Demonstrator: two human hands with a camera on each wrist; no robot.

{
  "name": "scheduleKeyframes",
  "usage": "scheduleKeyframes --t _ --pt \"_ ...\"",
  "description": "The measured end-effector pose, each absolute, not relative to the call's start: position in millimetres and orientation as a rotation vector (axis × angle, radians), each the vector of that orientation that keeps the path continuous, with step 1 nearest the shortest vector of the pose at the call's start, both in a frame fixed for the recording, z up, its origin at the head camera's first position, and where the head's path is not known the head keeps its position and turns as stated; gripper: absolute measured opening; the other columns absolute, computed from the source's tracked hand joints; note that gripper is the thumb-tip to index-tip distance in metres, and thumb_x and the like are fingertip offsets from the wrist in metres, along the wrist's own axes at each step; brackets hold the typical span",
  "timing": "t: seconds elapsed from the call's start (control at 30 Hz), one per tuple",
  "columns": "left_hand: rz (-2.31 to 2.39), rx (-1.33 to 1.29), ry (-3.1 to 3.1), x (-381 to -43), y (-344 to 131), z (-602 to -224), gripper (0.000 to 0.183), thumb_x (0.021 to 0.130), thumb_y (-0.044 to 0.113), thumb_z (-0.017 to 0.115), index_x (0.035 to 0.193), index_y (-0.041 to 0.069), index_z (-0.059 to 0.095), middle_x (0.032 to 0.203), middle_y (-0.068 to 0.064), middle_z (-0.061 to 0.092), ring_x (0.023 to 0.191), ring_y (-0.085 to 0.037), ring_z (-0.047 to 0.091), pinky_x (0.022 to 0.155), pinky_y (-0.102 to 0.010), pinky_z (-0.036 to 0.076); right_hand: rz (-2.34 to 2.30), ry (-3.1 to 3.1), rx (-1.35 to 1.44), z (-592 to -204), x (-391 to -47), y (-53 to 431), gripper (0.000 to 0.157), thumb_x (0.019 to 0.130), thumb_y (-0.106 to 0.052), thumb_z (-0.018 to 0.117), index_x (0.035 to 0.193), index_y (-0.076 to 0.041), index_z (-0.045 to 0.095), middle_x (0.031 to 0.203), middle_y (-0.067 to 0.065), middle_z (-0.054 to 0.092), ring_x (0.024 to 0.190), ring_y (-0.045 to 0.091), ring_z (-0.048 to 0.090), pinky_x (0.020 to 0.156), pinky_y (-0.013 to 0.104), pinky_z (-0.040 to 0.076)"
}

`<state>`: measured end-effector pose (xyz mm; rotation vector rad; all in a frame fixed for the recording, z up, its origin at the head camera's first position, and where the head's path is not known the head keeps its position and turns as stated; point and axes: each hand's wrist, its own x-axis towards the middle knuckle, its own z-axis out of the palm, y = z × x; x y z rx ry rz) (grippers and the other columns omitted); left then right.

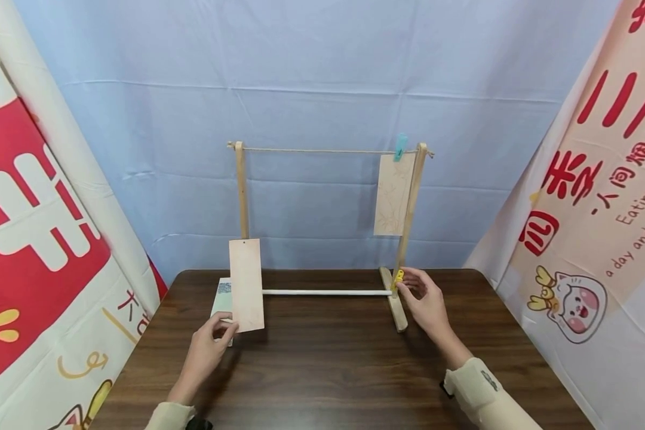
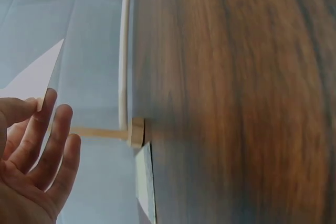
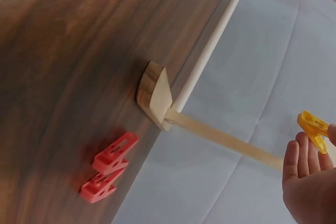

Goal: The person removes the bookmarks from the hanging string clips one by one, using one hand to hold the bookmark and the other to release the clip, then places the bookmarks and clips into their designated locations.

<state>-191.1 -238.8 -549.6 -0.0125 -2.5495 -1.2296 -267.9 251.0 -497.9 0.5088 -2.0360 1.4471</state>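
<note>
My left hand [image 1: 206,349] pinches the lower corner of a pale rectangular card [image 1: 246,283] with a small hole near its top, held up in front of the left post. In the left wrist view the card [image 2: 37,74] sits between thumb and fingers. Between the thumb and fingers of my right hand [image 1: 427,301] is a yellow clothespin [image 1: 399,278], beside the base of the right post; the right wrist view shows the yellow clothespin [image 3: 314,129] too. Another card [image 1: 393,194], with a faint plant drawing, hangs from the string [image 1: 317,151] by a blue clothespin [image 1: 400,147].
The wooden stand's right foot [image 1: 395,307] and white crossbar [image 1: 328,292] rest on the brown table [image 1: 322,364]. Partly behind the held card lies a greenish card [image 1: 221,301]. Red clothespins [image 3: 113,156] lie near the right foot. A blue cloth [image 1: 317,65] hangs behind.
</note>
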Motion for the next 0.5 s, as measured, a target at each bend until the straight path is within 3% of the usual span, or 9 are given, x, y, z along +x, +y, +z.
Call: scheduleKeyframes --t 0.1,0.3,0.5 --pt "-1.224 -0.005 -2.551 -189.9 -243.7 -548.2 0.022 0.105 0.021 0.074 0.124 0.011 0.071 0.096 0.002 0.081 0.09 -0.02 0.075 0.078 -0.033 0.056 1.452 -2.028 0.48 -499.4 -266.0 255.8 0.039 0.092 0.018 0.073 0.13 0.016 0.064 0.108 0.035 0.068 0.095 0.012 0.068 0.086 0.013 0.053" --pt "-1.167 -0.002 -2.549 -185.4 -253.5 -546.8 0.022 0.105 0.022 0.074 0.124 0.01 0.071 0.096 0.002 0.082 0.088 -0.018 0.075 0.078 -0.032 0.056 1.425 -2.058 0.398 -505.0 -262.4 268.4 0.037 0.093 0.01 0.078 0.129 0.005 0.07 0.106 0.027 0.073 0.092 0.009 0.067 0.081 0.011 0.052" --pt "-1.12 0.029 -2.54 -180.0 -261.6 -547.4 0.021 0.103 0.019 0.076 0.121 0.009 0.072 0.093 0.002 0.081 0.085 -0.012 0.072 0.078 -0.031 0.056 1.409 -2.064 0.362 -513.2 -258.1 281.0 0.036 0.094 0.008 0.079 0.129 0.005 0.07 0.106 0.024 0.074 0.092 0.006 0.067 0.082 0.011 0.051"
